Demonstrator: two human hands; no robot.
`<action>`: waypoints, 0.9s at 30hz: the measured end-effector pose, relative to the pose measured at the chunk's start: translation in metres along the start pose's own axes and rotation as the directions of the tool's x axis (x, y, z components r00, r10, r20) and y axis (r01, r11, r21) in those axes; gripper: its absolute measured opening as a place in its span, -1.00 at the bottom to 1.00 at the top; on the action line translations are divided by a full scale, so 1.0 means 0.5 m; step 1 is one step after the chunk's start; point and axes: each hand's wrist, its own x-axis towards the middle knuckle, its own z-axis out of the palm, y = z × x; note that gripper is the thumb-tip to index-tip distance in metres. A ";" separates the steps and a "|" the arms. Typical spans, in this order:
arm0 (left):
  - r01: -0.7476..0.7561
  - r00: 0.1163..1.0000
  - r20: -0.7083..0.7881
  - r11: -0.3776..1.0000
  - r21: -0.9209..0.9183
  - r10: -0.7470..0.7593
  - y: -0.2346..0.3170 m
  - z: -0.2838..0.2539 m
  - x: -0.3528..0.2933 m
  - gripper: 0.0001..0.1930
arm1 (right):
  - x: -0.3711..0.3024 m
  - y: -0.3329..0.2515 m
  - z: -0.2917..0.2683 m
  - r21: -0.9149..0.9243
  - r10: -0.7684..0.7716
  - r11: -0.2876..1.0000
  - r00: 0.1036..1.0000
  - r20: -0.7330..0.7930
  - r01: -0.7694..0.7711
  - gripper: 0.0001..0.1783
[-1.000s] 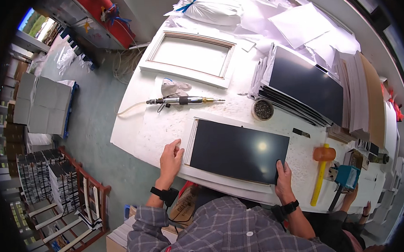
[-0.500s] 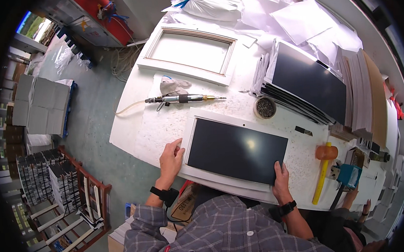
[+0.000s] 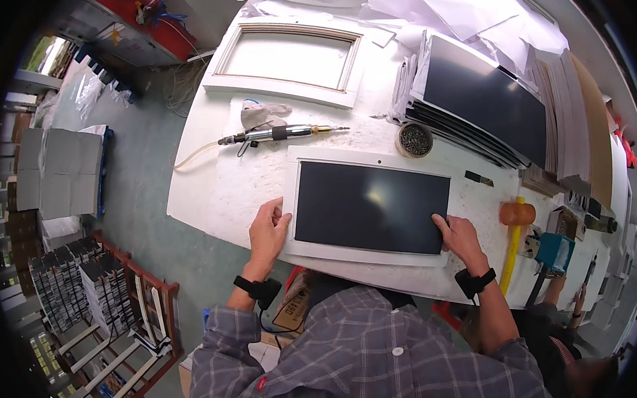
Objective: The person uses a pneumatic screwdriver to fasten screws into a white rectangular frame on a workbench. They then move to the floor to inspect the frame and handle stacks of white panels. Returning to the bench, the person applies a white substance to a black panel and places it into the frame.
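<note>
In front of me on the white table lies a white rectangular frame (image 3: 369, 155) with a dark, glossy flat panel (image 3: 362, 211) inside its border. My left hand (image 3: 267, 232) grips the frame's left edge, fingers bent together. At the lower right corner my right hand (image 3: 463, 239) holds the frame, its thumb on the panel's edge and its other fingers partly hidden. Beyond the frame lies a silver-and-black power screwdriver (image 3: 283, 133) with a hose. A round tub of small screws (image 3: 414, 140) stands near the frame's far right corner.
Another white frame (image 3: 218, 77) lies at the back, near a crumpled glove (image 3: 264, 115). Dark panels (image 3: 482, 93) are stacked at the right. A knife (image 3: 479, 178), an orange-headed mallet (image 3: 517, 214) and a blue-headed tool (image 3: 555, 251) lie nearer. Another person's hand (image 3: 555, 289) shows at the lower right.
The dark panel has gone from lying askew over the near edge to sitting squarely within the frame. My right hand has turned and moved up and outward; my left stays at the left edge.
</note>
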 end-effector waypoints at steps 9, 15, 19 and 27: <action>-0.305 0.952 0.118 0.896 0.324 0.281 0.072 0.004 0.004 -0.25 | 0.006 -0.025 0.004 -0.331 -0.244 0.931 0.934 -0.261 0.151 -0.55; -0.565 0.814 0.417 0.720 0.404 0.405 0.149 0.092 0.055 0.17 | 0.020 -0.030 0.047 -0.398 -0.408 0.880 0.843 -0.351 0.259 0.03; -0.595 0.792 0.464 0.674 0.437 0.398 0.144 0.102 0.075 0.20 | 0.045 -0.011 0.059 -0.409 -0.376 0.885 0.858 -0.350 0.221 0.03; -0.608 0.784 0.483 0.640 0.470 0.390 0.153 0.091 0.095 0.34 | 0.057 -0.027 0.074 -0.456 -0.347 0.870 0.890 -0.297 0.187 0.01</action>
